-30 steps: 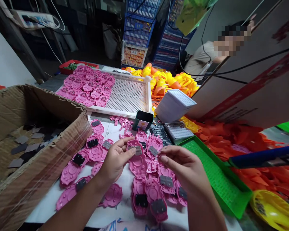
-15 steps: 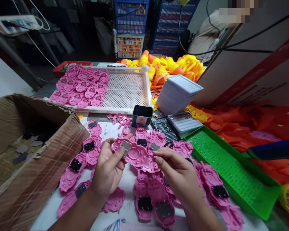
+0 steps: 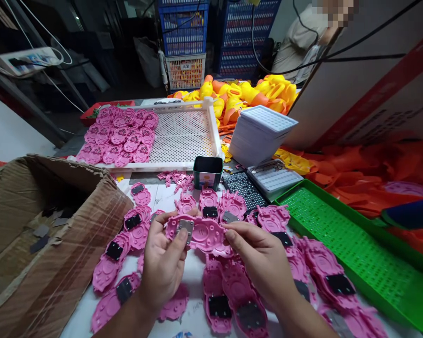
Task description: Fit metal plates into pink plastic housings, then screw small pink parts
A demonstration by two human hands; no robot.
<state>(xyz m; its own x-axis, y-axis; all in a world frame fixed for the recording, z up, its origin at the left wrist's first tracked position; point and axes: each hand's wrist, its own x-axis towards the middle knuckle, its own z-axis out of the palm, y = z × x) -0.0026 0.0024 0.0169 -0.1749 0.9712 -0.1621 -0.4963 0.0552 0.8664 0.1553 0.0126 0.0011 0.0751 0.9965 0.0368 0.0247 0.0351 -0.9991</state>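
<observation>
A pink plastic toy shell (image 3: pixel 202 233) is held up level above the table, its moulded inner side towards me. My left hand (image 3: pixel 164 263) grips its left end, the thumb pressing on a grey square plate (image 3: pixel 185 226) set in the shell. At the other end, my right hand (image 3: pixel 262 263) has thumb and forefinger pinched together at the shell's edge; whether a small part is between them is hidden. Around and below my hands lie several similar pink shells (image 3: pixel 245 298), many with black or grey plates (image 3: pixel 219 307) in them.
An open cardboard box (image 3: pixel 74 239) stands left, with loose grey pieces inside. A white mesh tray (image 3: pixel 181 126) at the back carries rows of pink shells. A dark green tin (image 3: pixel 207 180), stacked white trays (image 3: pixel 259 138) and a green basket (image 3: pixel 352 249) stand ahead and right. A person is behind.
The shell has been turned to lie more level, and my right fingertips have come closer to its right end. My view has shifted slightly.
</observation>
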